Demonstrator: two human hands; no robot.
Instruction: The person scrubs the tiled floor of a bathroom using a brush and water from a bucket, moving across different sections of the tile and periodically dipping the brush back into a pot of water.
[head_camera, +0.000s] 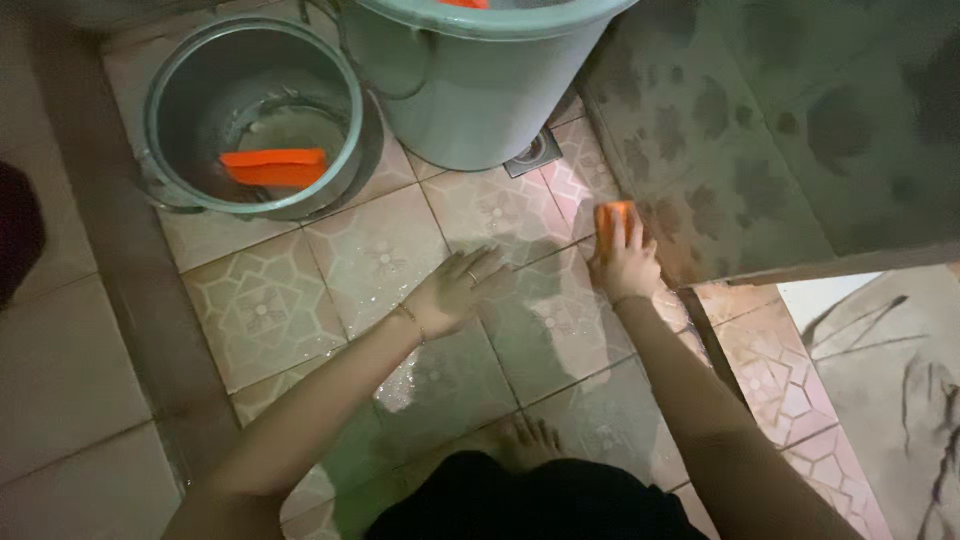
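Where the wet patterned floor tiles meet the green speckled wall, a small orange scrubbing pad is pressed down under the right hand, whose fingers are closed over it. The left hand is laid flat and open on the tiles, bracing the body. A bare foot is planted behind on the wet surface. A round metal pot holding an orange scoop and a large pale green plastic bucket are set nearby. A slip is judged likely, since the tiles are slick.
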